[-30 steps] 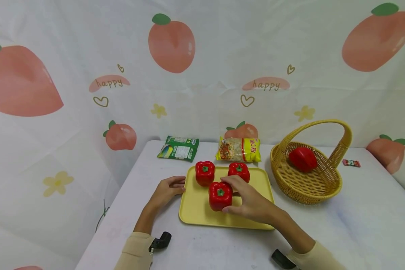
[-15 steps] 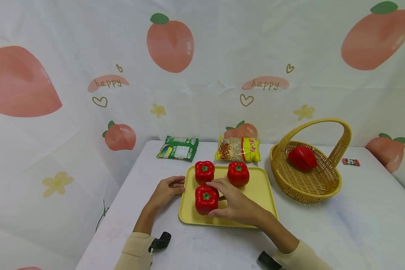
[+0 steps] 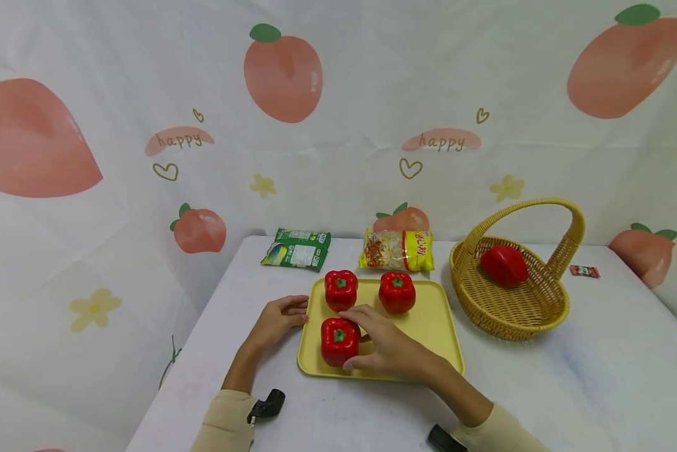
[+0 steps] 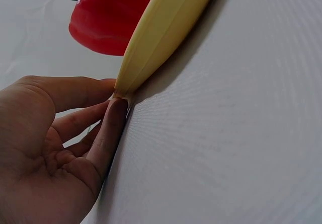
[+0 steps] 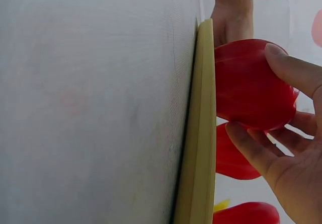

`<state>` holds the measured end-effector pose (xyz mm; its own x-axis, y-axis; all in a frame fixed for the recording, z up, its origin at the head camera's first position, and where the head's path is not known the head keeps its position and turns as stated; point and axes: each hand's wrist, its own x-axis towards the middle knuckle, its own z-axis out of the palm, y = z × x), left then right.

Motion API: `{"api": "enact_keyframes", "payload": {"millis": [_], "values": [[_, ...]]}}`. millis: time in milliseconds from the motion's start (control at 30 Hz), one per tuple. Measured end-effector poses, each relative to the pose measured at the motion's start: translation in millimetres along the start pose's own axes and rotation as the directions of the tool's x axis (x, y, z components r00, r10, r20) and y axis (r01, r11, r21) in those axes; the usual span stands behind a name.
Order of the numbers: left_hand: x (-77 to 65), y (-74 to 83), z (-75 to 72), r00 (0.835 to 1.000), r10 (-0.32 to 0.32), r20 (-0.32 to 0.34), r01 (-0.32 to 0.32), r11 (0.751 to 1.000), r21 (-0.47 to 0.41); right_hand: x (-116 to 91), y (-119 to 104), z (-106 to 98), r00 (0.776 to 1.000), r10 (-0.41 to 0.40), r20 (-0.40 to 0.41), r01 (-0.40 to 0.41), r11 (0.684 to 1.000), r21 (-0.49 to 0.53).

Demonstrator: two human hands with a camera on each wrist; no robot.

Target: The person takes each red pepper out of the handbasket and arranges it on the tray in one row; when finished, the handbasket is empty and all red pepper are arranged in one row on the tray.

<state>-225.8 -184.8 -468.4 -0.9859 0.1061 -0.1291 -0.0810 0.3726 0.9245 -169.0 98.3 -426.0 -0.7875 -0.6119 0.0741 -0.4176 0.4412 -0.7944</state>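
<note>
My right hand grips a glossy red bell pepper with a green stem, at the front left of the yellow tray. In the right wrist view the thumb and fingers lie on two sides of this bell pepper, which sits at the tray's surface. Two more bell peppers stand upright towards the back of the tray, one at left and one at right. My left hand is at the tray's left edge; in the left wrist view its fingertips pinch the tray's rim.
Right of the tray stands a yellow wicker basket with a tall handle and a red bell pepper inside. Behind the tray lie a green packet and a yellow-and-clear packet. A small red wrapper lies at far right.
My right hand has carried the bell pepper left and towards me, down onto the tray's front left. The rear right bell pepper has come into full view. My left hand has stayed put.
</note>
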Motion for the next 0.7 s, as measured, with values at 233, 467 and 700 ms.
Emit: {"api": "enact_keyframes", "payload": {"millis": [233,467,700], "values": [[-0.4,0.2,0.3,1.000,-0.002,-0.001,0.002,1.000,-0.001,-1.1,-0.1,0.6,1.000,-0.001,-0.004,0.001,1.000,0.004],[-1.1,0.5,0.3,1.000,0.000,0.002,0.000,1.000,0.002,-2.4,1.3,0.9,1.000,0.005,0.004,-0.005,1.000,0.029],[-0.6,0.2,-0.1,1.000,0.002,0.001,-0.002,1.000,-0.001,-3.3,0.7,0.2,1.000,0.010,0.010,-0.010,1.000,0.012]]}}
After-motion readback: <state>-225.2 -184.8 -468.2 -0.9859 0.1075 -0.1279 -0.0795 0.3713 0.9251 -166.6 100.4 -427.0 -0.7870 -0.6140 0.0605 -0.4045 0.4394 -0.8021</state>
